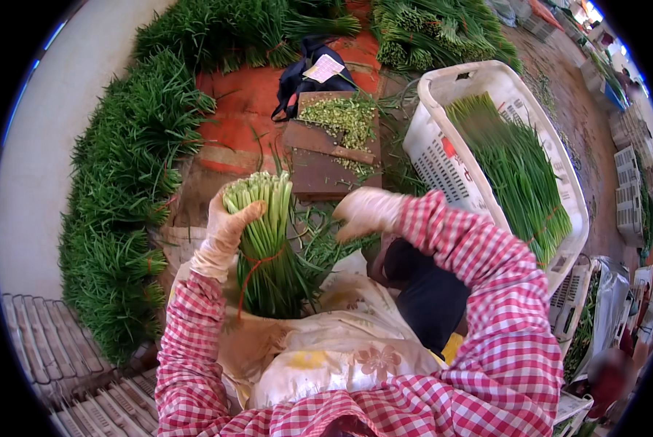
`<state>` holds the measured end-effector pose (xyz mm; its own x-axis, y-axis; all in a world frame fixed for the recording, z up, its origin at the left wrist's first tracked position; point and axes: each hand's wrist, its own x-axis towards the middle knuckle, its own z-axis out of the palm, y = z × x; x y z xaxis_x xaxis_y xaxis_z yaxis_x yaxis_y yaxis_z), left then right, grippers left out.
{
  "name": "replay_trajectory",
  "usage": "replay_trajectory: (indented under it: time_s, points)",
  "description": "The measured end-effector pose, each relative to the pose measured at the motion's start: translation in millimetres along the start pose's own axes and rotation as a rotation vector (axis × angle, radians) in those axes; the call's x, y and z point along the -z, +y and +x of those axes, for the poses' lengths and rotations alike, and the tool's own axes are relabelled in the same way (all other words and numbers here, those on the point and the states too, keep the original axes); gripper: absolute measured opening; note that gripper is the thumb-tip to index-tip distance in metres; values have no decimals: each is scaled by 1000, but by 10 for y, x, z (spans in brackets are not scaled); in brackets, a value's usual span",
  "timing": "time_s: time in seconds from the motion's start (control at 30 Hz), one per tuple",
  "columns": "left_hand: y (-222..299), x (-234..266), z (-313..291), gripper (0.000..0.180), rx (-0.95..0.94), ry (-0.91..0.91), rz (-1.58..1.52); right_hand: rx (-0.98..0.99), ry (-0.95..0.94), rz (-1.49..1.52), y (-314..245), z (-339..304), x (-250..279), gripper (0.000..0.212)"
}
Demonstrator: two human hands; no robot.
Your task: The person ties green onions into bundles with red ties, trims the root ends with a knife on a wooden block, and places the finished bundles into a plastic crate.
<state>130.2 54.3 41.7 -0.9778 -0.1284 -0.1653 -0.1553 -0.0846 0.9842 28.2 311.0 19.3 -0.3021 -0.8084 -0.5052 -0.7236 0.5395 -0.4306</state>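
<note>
My left hand (230, 222), in a pale glove, is closed round the upper part of a bunch of chives (268, 255). The bunch stands upright over my lap with its pale cut ends on top. A red tie circles its middle, one end hanging loose. My gloved right hand (366, 213) hovers to the right of the bunch, apart from it, near the front edge of a brown wooden block (319, 182). Its fingers are smeared by motion. Chopped pale stalk bits (344, 120) lie on the block beside a flat strip of wood (341, 153).
Tied green bunches (122, 197) line the left side, and more bunches (432, 33) lie at the back. A white plastic crate (443, 164) on the right holds chives. Dark cloth (315, 54) with a paper slip (324, 68) lies behind the block, on orange sheeting (231, 120).
</note>
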Motion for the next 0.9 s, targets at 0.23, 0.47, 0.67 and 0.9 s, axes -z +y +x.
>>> replay_trajectory:
  time_s: [0.23,0.47,0.67,0.9]
  points:
    - [-253,-27,1206,55,-12,109,560,-357,432,29,1487,636,72,41]
    - [-1283,-480,1776,62,-48,75,1109,-452,484,-15,1691,1548,-417,70]
    - [-1661,-954,1815,76,64,-61,1502,-419,601,-211,1880,1833,-687,65]
    - [-1504,-1170,1858,94,326,-51,1564,-365,919,425,1860,1098,-489,50]
